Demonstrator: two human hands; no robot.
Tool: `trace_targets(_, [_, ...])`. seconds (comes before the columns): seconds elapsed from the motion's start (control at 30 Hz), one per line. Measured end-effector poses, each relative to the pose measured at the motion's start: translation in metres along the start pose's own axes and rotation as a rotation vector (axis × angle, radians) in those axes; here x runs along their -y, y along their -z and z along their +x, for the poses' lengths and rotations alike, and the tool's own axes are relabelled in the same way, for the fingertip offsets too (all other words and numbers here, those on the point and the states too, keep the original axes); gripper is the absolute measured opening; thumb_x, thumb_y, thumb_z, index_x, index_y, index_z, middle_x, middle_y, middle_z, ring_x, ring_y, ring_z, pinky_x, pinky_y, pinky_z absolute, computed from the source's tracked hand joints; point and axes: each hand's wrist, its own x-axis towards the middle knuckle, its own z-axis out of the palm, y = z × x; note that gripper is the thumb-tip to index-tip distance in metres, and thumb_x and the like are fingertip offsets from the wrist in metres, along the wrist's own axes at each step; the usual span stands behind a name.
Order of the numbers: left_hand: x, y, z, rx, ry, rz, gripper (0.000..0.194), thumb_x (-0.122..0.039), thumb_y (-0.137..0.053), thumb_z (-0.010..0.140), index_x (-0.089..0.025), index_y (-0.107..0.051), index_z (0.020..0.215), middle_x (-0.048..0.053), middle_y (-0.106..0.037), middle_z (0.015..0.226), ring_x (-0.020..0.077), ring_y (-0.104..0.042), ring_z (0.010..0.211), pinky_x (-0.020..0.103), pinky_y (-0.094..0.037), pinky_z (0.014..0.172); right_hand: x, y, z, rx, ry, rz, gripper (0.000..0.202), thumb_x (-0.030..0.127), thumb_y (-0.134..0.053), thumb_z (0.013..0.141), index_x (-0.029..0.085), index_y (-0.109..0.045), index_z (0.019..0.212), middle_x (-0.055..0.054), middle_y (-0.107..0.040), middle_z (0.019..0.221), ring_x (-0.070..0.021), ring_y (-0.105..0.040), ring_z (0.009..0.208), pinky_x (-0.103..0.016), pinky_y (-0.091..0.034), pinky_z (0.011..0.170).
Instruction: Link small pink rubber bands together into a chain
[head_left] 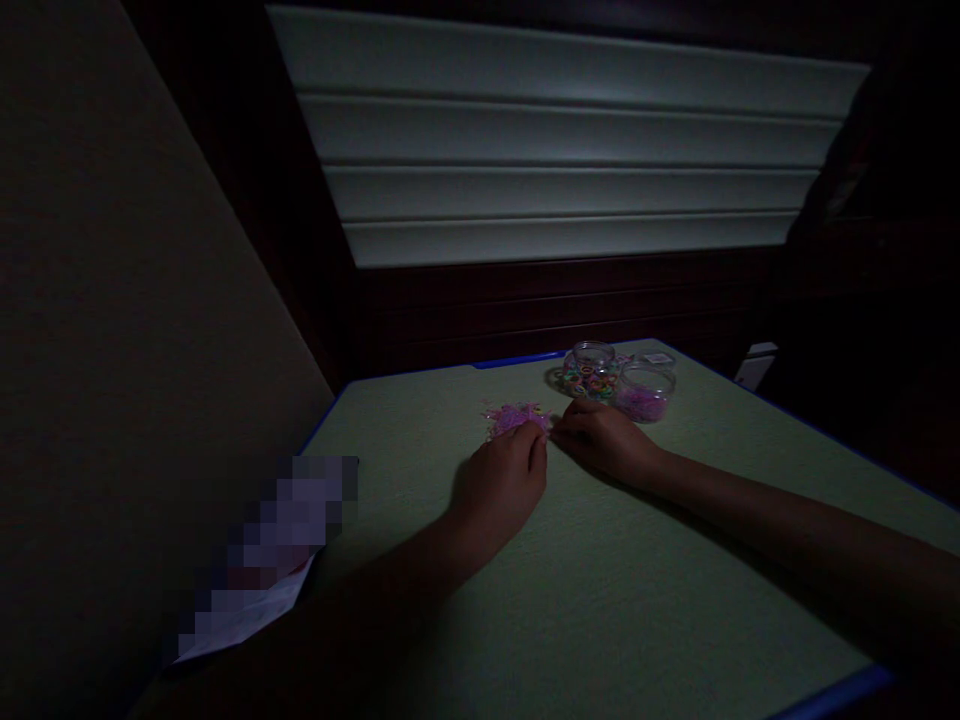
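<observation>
Pink bits (516, 414) in a loose heap on the green table (570, 590), right at the fingertips. Clock positions run from the heap, 12 being away from the person. Left hand (501, 486) at 6 o'clock, overlapping the heap's near edge, fingers curled, thumb and forefinger drawn close; can't tell if anything is pinched. Right hand (611, 440) between 3 and 4, low over the table, fingers bunched toward the heap; too dark to tell whether they grip a bit.

Bits look thin, perhaps small elastic bands, though the light is too poor to be sure. Should handle very light, soft and bendy, prone to tangle and scatter; best taken with fingertips by a loose end at the heap's rim.

Further out: ring jar (595, 346), clear, multicoloured rings (581, 382) inside, at 2 o'clock; pink jar (649, 374), clear, similar pink pieces low inside, at 3. Clear lid-like piece (660, 359) behind it has a pale patch, maybe a label, unreadable. Booklet (262, 595) at 8 is partly pixelated, no text legible. No brands readable. Slatted blind (570, 140) at 12.
</observation>
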Motion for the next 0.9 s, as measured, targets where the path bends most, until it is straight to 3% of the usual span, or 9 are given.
trace_targets(0.37, [0.001, -0.001, 0.001, -0.025, -0.035, -0.015, 0.024, -0.031, -0.031, 0.085, -0.021, -0.052, 0.085, 0.002, -0.061, 0.081, 0.0129, -0.055, 0.066, 0.023, -0.037, 0.060, 0.004, 0.004, -0.003, -0.055, -0.089, 0.029, 0.019, 0.020, -0.042, 0.082, 0.014, -0.059, 0.088, -0.007, -0.058, 0.083, -0.0137, -0.054, 0.074, -0.023, -0.041, 0.067])
trace_targets(0.6, [0.002, 0.000, 0.001, -0.034, -0.036, -0.050, 0.021, -0.032, -0.033, 0.085, -0.023, -0.051, 0.091, 0.001, -0.061, 0.085, 0.0132, -0.056, 0.070, 0.023, -0.039, 0.063, 0.002, 0.007, -0.006, -0.104, -0.016, 0.135, 0.016, 0.017, -0.045, 0.080, 0.014, -0.059, 0.087, -0.006, -0.059, 0.081, -0.0135, -0.054, 0.073, -0.023, -0.041, 0.067])
trace_targets(0.9, [0.002, -0.001, -0.001, 0.011, -0.052, -0.054, 0.024, -0.035, -0.038, 0.083, -0.025, -0.050, 0.100, 0.001, -0.061, 0.090, 0.0147, -0.056, 0.074, 0.024, -0.040, 0.064, 0.007, 0.011, -0.012, -0.058, 0.013, 0.176, 0.017, 0.020, -0.045, 0.081, 0.015, -0.058, 0.089, -0.005, -0.058, 0.081, -0.0121, -0.053, 0.070, -0.023, -0.041, 0.064])
